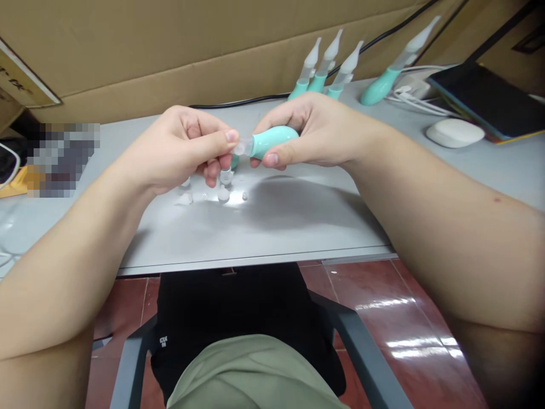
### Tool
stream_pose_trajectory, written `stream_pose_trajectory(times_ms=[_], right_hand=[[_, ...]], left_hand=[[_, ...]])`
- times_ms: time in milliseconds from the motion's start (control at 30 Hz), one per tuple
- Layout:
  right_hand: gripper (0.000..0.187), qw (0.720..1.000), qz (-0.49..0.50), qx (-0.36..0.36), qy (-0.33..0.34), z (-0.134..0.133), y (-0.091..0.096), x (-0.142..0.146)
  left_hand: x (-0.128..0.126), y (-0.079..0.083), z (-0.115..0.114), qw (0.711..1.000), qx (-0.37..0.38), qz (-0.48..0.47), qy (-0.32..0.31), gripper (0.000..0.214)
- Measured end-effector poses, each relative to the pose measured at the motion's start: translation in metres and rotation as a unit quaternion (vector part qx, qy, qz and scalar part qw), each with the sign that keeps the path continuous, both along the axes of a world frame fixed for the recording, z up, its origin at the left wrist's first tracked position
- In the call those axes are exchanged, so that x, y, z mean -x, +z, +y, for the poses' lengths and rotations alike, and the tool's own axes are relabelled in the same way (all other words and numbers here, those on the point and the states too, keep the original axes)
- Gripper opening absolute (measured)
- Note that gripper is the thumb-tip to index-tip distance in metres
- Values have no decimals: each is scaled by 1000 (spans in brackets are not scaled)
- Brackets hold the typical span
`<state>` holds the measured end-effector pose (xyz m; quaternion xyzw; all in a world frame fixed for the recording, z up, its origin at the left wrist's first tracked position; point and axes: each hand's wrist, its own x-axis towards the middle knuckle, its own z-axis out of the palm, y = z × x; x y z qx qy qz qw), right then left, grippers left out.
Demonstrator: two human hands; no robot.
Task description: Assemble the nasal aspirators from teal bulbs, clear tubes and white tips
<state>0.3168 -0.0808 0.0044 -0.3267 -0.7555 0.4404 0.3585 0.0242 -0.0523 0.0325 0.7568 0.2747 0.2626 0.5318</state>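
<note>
My right hand (310,130) is closed round a teal rubber bulb (272,141), held sideways above the grey table (272,227). A clear plastic neck (242,148) sticks out of the bulb's left end. My left hand (187,145) pinches at that clear end with thumb and fingers; what is between the fingertips is hidden. Just under my hands lie several small clear plastic pieces (223,194) on the table.
Several finished teal bulbs with clear pointed tips (326,71) stand at the back against a cardboard wall. A white mouse (455,133), a dark notebook (489,99), white cables and a black cable lie at the back right. A chair and red floor tiles show below the table edge.
</note>
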Motion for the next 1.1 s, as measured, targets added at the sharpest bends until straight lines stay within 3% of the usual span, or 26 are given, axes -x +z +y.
stream_pose_trajectory(times_ms=[133, 333, 500, 600, 833, 1100], right_hand=[[32, 1000, -2, 5, -2, -1, 4, 0], [35, 998, 7, 45, 38, 0, 5, 1], [23, 997, -25, 42, 62, -1, 3, 0], [25, 997, -27, 26, 71, 4, -2, 0], [36, 989, 92, -11, -118, 18, -13, -9], [32, 982, -76, -74, -159, 26, -19, -30]], left_hand=[[-3, 6, -3, 999, 52, 2, 0, 35], [-2, 6, -2, 997, 65, 28, -9, 35], [3, 13, -8, 993, 105, -14, -50, 17], [6, 18, -12, 993, 107, -34, -33, 10], [1, 9, -2, 992, 98, -74, 1, 5], [-2, 7, 1, 998, 37, -47, 32, 8]])
